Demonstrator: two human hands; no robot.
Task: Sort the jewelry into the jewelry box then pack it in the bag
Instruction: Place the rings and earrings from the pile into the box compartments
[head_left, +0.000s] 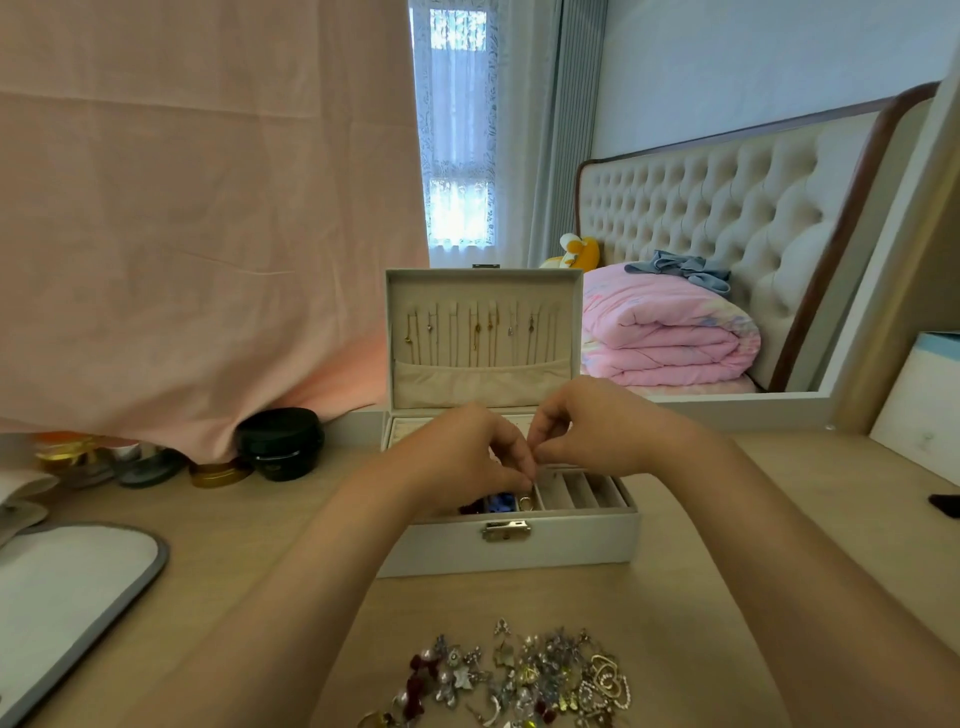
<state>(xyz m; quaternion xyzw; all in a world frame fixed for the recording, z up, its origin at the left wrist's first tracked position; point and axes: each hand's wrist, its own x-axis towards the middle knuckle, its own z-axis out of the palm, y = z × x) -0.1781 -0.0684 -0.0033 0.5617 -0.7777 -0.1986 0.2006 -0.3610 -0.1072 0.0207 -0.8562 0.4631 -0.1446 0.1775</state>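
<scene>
Left hand (462, 457), right hand (587, 431) over jewelry box (519, 543); each grip pinches a tiny piece (unidentifiable).

Your left hand (462, 457) and right hand (592, 431) cover the rear trays of the open white jewelry box (571, 540). Anything pinched between them is too small to tell. The bottom edge crops the mixed metal jewelry heap (519, 675), and the left edge crops the grey-trimmed white pouch (67, 587).
</scene>
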